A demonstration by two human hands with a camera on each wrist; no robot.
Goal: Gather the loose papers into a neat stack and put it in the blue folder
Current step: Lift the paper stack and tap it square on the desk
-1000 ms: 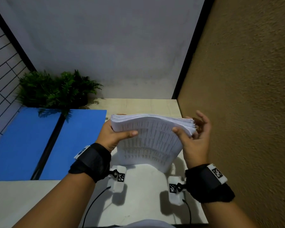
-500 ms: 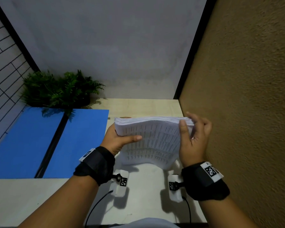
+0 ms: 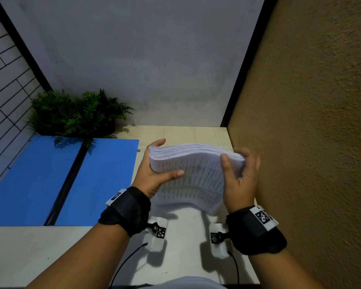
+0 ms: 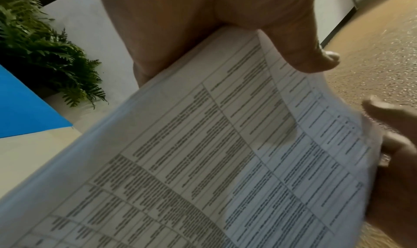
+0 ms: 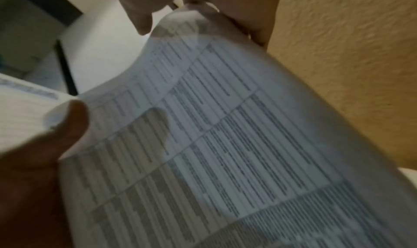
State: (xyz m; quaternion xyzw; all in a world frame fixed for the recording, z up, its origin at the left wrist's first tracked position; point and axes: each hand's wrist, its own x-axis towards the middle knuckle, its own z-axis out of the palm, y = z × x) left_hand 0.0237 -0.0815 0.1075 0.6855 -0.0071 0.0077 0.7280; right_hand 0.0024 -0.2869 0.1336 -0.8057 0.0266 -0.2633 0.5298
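paper stack [image 3: 193, 176]: on edge, bottom edge on the desk [image 3: 50, 251], sheets bowed
left hand [image 3: 154, 176]: clamps left end, thumb across printed face
right hand [image 3: 240, 180]: clamps right end, thumb in front; fingers behind look curled, view blurred
blue folder [image 3: 71, 180]: open flat on desk, left of stack, apart from it
plant [image 3: 77, 113]: behind folder

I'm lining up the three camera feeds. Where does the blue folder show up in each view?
Head: the blue folder lies open on the table, left of the paper stack.
Left wrist: only a blue corner at the left edge, below the fern.
Right wrist: not clearly in view; papers fill the frame.
Shared landmark: the paper stack, held in both hands.
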